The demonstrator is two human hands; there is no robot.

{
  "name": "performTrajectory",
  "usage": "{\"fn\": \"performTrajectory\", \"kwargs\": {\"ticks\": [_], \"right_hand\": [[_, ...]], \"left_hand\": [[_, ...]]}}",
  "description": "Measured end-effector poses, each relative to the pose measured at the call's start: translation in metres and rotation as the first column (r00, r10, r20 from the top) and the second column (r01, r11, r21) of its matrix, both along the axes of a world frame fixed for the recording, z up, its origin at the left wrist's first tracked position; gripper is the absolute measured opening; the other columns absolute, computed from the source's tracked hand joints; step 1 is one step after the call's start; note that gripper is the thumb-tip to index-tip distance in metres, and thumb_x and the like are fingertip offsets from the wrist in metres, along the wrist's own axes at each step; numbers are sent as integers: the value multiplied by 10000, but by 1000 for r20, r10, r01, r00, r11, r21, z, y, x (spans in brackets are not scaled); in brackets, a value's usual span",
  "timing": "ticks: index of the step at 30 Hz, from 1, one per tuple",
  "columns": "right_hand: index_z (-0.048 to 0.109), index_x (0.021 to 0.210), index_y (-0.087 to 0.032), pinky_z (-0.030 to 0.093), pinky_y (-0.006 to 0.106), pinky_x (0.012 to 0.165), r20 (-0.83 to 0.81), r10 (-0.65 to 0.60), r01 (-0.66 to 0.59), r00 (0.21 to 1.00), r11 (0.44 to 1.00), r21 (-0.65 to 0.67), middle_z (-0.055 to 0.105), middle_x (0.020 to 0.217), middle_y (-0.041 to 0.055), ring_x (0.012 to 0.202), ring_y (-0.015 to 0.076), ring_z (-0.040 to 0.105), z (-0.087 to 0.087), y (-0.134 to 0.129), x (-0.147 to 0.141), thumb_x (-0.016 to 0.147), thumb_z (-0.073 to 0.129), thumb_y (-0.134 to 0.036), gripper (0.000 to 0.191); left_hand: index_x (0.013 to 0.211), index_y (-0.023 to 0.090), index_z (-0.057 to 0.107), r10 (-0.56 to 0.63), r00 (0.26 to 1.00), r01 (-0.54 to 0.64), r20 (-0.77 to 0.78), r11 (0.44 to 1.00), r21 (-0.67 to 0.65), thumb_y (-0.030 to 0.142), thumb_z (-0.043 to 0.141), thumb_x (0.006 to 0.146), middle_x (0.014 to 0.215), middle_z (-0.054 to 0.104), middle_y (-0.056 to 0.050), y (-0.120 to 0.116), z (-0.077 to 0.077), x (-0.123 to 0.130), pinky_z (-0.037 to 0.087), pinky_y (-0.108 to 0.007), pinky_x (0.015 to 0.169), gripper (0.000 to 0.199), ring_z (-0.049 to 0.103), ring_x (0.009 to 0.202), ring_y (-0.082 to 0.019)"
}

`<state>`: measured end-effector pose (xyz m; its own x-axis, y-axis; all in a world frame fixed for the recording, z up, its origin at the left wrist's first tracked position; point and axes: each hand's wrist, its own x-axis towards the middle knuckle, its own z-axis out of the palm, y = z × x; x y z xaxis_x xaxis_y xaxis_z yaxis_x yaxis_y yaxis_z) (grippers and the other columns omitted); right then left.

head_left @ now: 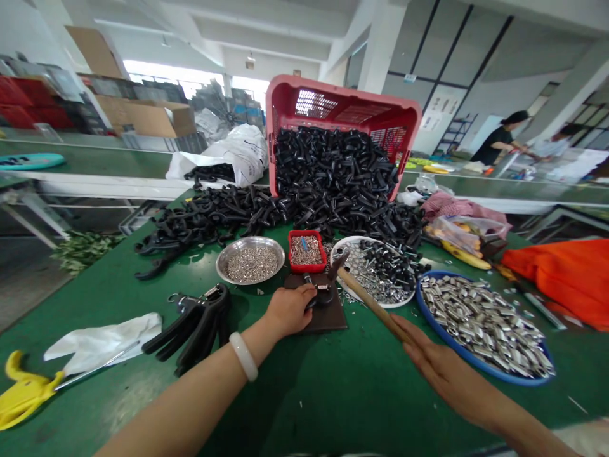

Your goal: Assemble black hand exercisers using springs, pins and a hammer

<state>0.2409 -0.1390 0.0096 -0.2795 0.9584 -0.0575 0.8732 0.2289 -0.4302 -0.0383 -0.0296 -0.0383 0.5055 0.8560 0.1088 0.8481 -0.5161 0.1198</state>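
Note:
My left hand (290, 309), with a white bangle on the wrist, has its fingers closed on a black hand grip part (323, 295) with a small metal spring. That part lies on a dark brown block (328, 320) on the green table. My right hand (423, 352) is wrapped round the wooden handle of a hammer (368, 303). The hammer's head is raised just to the right of the part, over the edge of a white dish (352, 241) of bolts and nuts. Several black hand grips with springs (200, 324) lie left of my left hand.
Behind the block stand a metal bowl (273, 271) and a red tray (291, 241) of small metal pieces. A blue basin (476, 368) of metal sleeves is at right. A tipped red crate (342, 92) spills black handles (333, 165). Yellow-handled tool (26, 393) lies left; co-workers sit far right.

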Motion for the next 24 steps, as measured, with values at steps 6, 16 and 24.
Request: {"fn": "performTrajectory", "kwargs": {"ticks": [6, 16, 24], "right_hand": [[191, 1386, -208, 488, 318, 823, 18, -34, 33, 999, 998, 51, 534, 1227, 72, 1014, 198, 577, -4, -2, -3, 898, 253, -307, 502], [165, 1388, -223, 466, 294, 865, -27, 18, -10, 999, 970, 244, 476, 1285, 56, 1084, 178, 526, 9, -8, -23, 894, 287, -298, 514], [253, 1367, -249, 447, 307, 890, -53, 54, -54, 997, 998, 18, 521, 1243, 21, 1090, 189, 520, 3, -4, -29, 892, 291, -325, 483]], "left_hand": [[1210, 262, 457, -12, 1000, 13, -7, 1000, 14, 319, 464, 756, 1281, 481, -21, 1, 1, -2, 456, -336, 730, 458, 583, 937, -208], [1284, 262, 359, 131, 985, -121, 112, 988, -96, 426, 519, 736, 1294, 463, -21, 5, -5, -15, 436, -315, 849, 594, 529, 1054, -204], [1193, 260, 472, 197, 967, -172, 161, 972, -158, 491, 552, 691, 1267, 492, 7, 7, -5, -20, 436, -307, 867, 558, 502, 1092, -196]]}}
